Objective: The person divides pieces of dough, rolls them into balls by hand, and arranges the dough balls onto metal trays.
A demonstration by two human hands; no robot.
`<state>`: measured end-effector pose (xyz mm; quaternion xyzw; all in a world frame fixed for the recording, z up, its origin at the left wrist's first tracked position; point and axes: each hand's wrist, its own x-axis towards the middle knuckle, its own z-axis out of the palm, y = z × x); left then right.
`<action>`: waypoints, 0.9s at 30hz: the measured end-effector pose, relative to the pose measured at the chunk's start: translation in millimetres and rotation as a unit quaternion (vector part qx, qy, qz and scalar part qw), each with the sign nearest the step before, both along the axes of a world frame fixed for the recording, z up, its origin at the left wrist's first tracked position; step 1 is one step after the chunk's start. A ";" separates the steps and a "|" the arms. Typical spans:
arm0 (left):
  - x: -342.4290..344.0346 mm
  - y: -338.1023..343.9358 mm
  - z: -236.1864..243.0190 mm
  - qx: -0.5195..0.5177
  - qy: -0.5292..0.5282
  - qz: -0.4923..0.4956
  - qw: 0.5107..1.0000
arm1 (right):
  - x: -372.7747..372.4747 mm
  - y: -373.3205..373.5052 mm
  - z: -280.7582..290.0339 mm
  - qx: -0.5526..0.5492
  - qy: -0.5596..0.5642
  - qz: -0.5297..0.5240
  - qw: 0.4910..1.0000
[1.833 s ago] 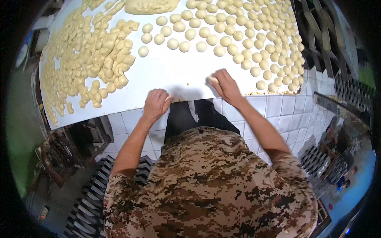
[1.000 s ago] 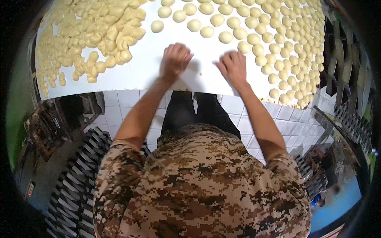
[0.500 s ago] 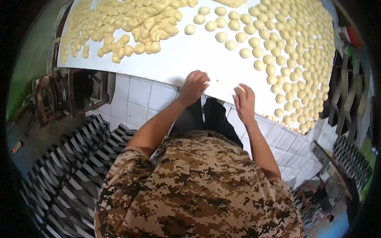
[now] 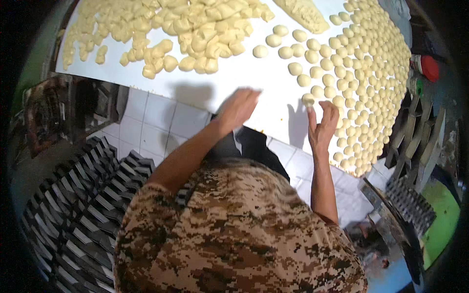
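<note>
My right hand (image 4: 324, 122) is over the white tabletop (image 4: 229, 78), thumb and fingers apart. A round dough ball (image 4: 308, 99) sits at its thumb tip, at the near left edge of the rows of smooth dough balls (image 4: 350, 75). My left hand (image 4: 239, 108) hovers by the table's near edge, slightly blurred, its fingers stretched toward the right with nothing visible in them. Beyond it, at the far left, lies a heap of rough-cut dough pieces (image 4: 200, 36). A long uncut slab of dough (image 4: 305, 15) rests at the far middle.
Stacked dark slatted metal racks (image 4: 83, 210) stand at my left, with more racks (image 4: 415, 141) at the right. A worn wooden frame (image 4: 73, 107) is beside the table's left end. A red-lidded container (image 4: 429, 67) is past its right end. The floor (image 4: 151, 122) has white tiles.
My right hand has moved right and away from me to the dough balls, where one more ball now sits. My left hand stays near the table edge. The view has shifted.
</note>
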<state>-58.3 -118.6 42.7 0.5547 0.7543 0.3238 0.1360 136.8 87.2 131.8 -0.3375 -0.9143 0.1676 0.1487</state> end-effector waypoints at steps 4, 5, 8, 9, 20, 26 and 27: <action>-38.6 68.3 42.7 0.076 0.015 0.028 0.997 | -70.2 -23.3 18.8 -0.122 0.070 0.005 0.990; -34.0 59.1 28.2 0.059 0.062 0.069 0.994 | -92.3 -28.6 24.7 -0.169 0.069 0.004 0.983; -45.4 -9.4 46.6 0.063 0.056 0.070 0.994 | -146.3 -48.9 33.4 -0.243 0.090 0.047 0.965; -49.3 -39.1 31.6 0.078 0.010 0.106 0.991 | -163.2 -63.9 31.3 -0.288 0.068 0.059 0.953; -122.4 -72.7 5.7 0.014 0.083 0.214 0.973 | -204.2 -88.5 -17.5 -0.416 -0.177 0.208 0.867; -88.4 -79.3 20.2 0.119 0.003 0.198 0.973 | -8.3 -44.0 87.2 -0.744 0.176 0.009 0.644; -60.7 -76.1 36.0 0.119 -0.030 0.171 0.978 | 6.9 -48.1 86.4 -0.700 0.213 -0.040 0.681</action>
